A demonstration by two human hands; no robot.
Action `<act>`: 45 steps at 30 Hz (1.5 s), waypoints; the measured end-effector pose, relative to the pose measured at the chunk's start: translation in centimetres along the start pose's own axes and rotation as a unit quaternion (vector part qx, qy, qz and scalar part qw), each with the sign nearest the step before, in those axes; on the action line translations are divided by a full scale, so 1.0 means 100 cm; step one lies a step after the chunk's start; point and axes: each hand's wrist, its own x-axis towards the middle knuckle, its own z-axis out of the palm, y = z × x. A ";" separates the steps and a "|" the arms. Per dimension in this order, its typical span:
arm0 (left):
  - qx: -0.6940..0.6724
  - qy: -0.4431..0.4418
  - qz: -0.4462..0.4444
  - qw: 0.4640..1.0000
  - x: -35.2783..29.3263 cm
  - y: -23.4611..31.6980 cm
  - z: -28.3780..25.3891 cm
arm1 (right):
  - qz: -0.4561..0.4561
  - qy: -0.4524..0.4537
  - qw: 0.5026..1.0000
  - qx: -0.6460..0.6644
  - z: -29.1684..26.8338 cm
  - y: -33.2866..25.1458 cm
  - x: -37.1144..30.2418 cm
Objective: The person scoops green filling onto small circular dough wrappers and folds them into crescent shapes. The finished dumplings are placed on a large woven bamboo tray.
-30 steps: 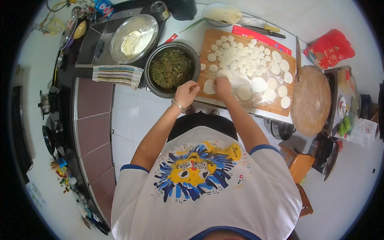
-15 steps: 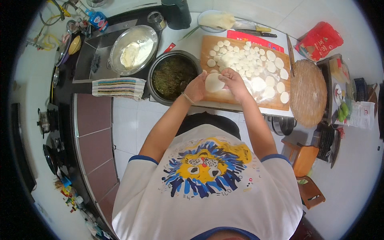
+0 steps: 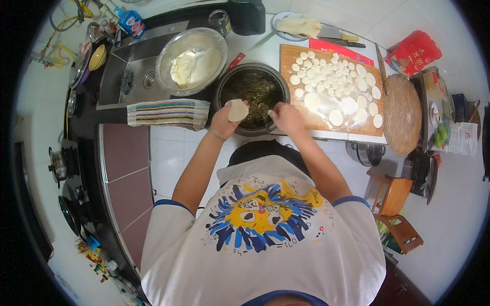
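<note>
Dough round on the left hand, right hand at the pot

The left hand holds a thin, pale dough round across its fingers, above the near left side of the pot's rim. The right hand is at the near right side of the same pot, its fingers curled together; whether they grip anything cannot be told. The two hands are apart, with the pot's opening between them. Inside the pot lies a dark green chopped filling.

Just right of the pot, a wooden cutting board rests on the white tabletop. Small dough pieces crowd its middle and far left part, while flattened rounds lie toward its near and right sides, with loose flour around them. Against the board's right side is a round brown board, and beyond that a red bag.

To the left of the pot, a wide basin holds a lump of dough. A striped towel drapes over the counter edge near the sink. Behind the cutting board lies a knife with a yellow handle.
</note>
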 end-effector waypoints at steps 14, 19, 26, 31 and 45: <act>-0.007 0.014 -0.034 0.999 -0.009 -0.002 -0.026 | 0.043 -0.065 0.978 -0.195 0.043 -0.015 0.007; -0.011 0.008 -0.028 1.000 -0.013 -0.006 -0.027 | 0.052 -0.126 0.973 -0.187 0.025 -0.030 0.010; -0.008 0.026 -0.014 1.000 -0.024 -0.011 -0.025 | 0.120 -0.174 0.961 -0.180 0.031 -0.033 0.029; 0.002 0.014 -0.036 0.999 -0.022 -0.013 -0.010 | 0.132 -0.117 0.972 -0.158 0.026 -0.021 0.024; 0.078 -0.114 -0.177 0.974 0.033 -0.141 0.168 | 0.369 0.326 0.777 0.393 -0.095 0.326 -0.095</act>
